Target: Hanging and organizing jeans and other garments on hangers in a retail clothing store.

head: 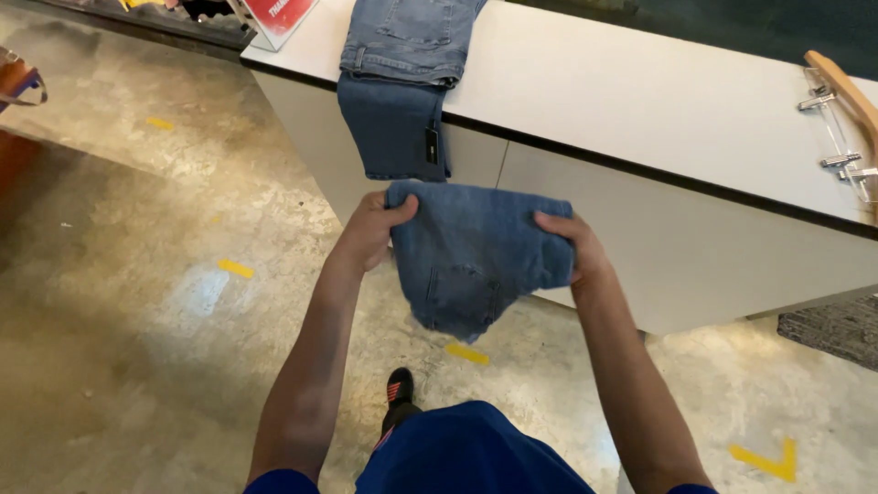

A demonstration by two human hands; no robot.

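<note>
Held up in mid-air in front of the white counter, clear of its front edge: 1 pair of folded blue jeans, pinched at the 2 upper corners. Left hand closed on the left corner, thumb over the top fold; right hand closed on the right corner, fingers wrapped behind the cloth. Gripped at both ends probably to keep the fold flat and square, with the lower part hanging loose below, a back pocket showing.

On the counter, near its left end: 1 more pair of jeans, laid flat with a leg draped over the front edge, a small dark tag hanging against the white panel; likely draped there simply because longer than the counter is deep. At the right edge of the counter: 1 wooden hanger with 2 metal clips, lying flat. At the far left corner: 1 red-and-white sign, only partly in view.

Below: concrete floor with several yellow tape marks, 5 countable, and 1 black shoe with red stripes.
</note>
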